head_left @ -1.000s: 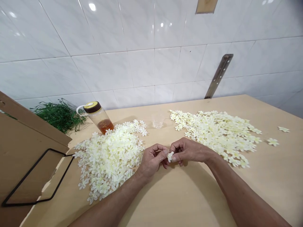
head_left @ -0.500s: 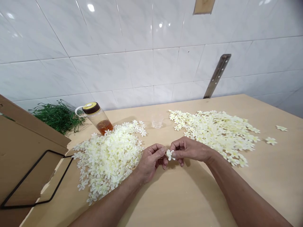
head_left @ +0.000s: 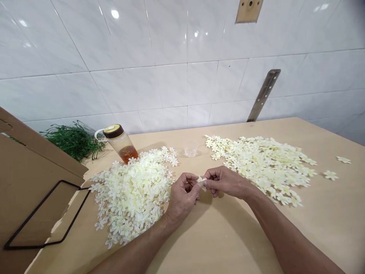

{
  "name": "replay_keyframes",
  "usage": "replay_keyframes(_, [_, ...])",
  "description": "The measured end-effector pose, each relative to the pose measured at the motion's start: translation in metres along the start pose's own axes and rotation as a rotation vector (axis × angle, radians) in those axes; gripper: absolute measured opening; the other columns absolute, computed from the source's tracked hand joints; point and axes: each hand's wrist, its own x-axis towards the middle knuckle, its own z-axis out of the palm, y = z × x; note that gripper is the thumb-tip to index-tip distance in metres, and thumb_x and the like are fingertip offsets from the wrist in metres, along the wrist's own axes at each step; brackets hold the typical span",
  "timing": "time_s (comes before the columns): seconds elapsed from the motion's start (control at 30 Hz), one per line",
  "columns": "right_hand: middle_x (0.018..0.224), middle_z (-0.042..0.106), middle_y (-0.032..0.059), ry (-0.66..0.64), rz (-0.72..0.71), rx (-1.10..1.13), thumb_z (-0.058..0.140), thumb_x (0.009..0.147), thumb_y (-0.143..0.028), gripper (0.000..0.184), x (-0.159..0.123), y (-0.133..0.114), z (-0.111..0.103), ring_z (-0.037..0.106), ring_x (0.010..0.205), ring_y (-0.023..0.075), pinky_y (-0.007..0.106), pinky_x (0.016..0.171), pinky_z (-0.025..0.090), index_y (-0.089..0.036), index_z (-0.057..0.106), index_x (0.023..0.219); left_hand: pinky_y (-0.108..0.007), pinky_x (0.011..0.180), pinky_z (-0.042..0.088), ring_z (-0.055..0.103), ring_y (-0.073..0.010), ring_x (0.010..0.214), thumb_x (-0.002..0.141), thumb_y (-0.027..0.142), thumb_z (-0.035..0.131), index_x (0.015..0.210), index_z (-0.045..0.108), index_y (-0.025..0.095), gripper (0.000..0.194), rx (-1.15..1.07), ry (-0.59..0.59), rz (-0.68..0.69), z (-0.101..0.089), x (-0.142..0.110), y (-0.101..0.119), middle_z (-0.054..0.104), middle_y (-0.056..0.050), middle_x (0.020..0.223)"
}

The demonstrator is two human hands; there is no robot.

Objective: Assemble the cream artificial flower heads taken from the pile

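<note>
Between my two hands, above the table, is a small cream artificial flower [head_left: 201,179]. My left hand [head_left: 184,196] pinches it from the left, thumb toward me. From the other side my right hand [head_left: 224,182] grips it between thumb and forefinger. Fingers cover most of the flower, so only a few petals show. Close to my left hand lies a tall heap of white flowers [head_left: 134,194]. Beyond my right hand spreads a flatter pile of cream flowers [head_left: 265,163]. A small clear plastic cup [head_left: 191,149] stands behind the hands.
A bottle with amber liquid [head_left: 121,142] leans by the left heap, near green artificial foliage [head_left: 74,140]. At the left stand a cardboard box [head_left: 31,182] and a black wire frame [head_left: 54,243]. Two loose flowers [head_left: 330,175] lie far right. A tiled wall [head_left: 171,83] rises behind the table [head_left: 216,243].
The flower has turned from facing me to lying nearly edge-on, and my fingers have closed nearer around it. My left hand has rotated upward. The whole view has shifted slightly.
</note>
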Motion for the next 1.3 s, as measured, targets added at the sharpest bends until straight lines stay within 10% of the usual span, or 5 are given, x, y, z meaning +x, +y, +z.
replay_keyframes(1.3, [0.058, 0.058, -0.0020, 0.129, -0.067, 0.068, 0.067, 0.080, -0.045, 0.029, 0.001, 0.000, -0.007, 0.058, 0.051, 0.0115, 0.024, 0.053, 0.047, -0.017, 0.064, 0.076, -0.023, 0.050, 0.051, 0.060, -0.0125, 0.051, 0.081, 0.036, 0.064, 0.093, 0.067, 0.016, 0.025, 0.153, 0.253, 0.014, -0.007, 0.012, 0.011, 0.064, 0.000, 0.061])
